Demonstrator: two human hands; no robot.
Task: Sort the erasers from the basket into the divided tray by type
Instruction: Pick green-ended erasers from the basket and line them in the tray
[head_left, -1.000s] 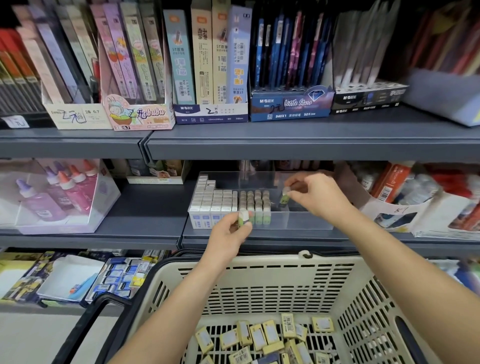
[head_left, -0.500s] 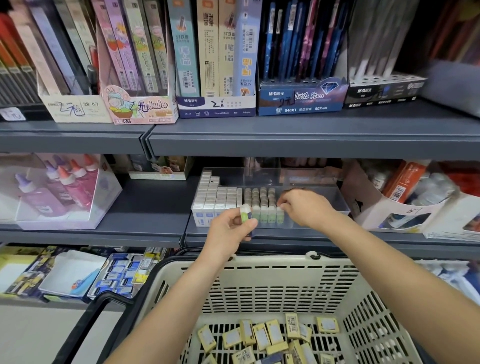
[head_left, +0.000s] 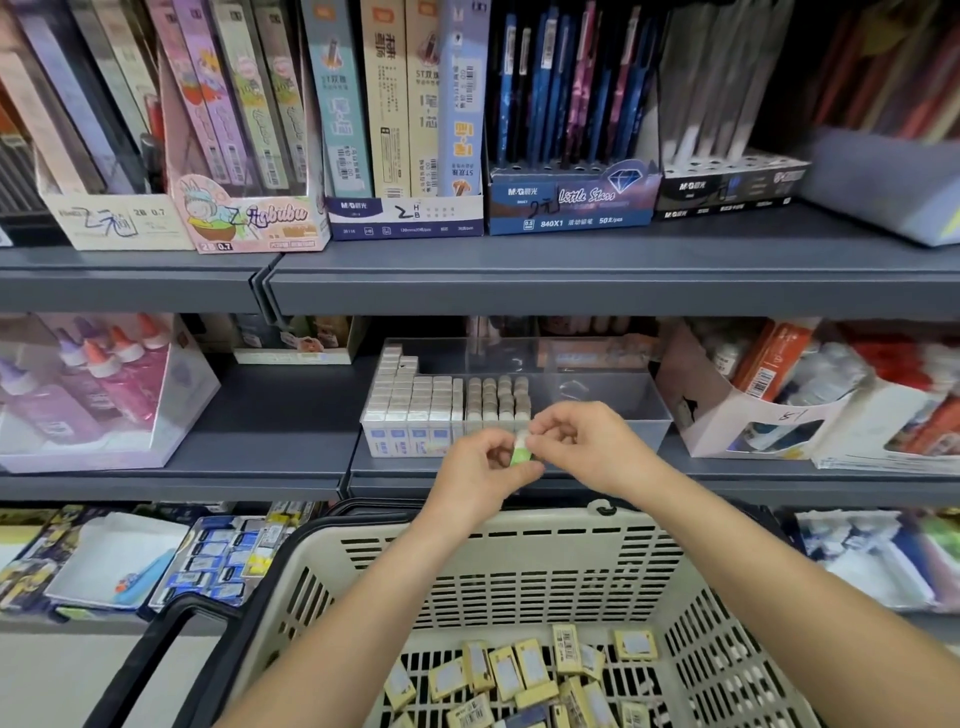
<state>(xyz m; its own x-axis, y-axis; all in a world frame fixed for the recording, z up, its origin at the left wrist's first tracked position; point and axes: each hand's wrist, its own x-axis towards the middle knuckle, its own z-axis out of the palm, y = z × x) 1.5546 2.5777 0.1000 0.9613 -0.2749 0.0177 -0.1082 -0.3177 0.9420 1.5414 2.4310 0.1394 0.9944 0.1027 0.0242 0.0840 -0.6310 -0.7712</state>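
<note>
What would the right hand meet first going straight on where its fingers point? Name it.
The green eraser, which the left hand holds; the right hand seems to pinch its top with its fingertips.

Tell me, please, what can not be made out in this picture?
All from the head view:
- The green eraser is mostly covered by the left hand and right hand; its print is unreadable.
- Tray: the hands hide the middle of its front row.
- Basket: the picture's lower edge cuts it off, so the count of yellow erasers is unknown.
- Their labels are too small and blurred to read.
</note>
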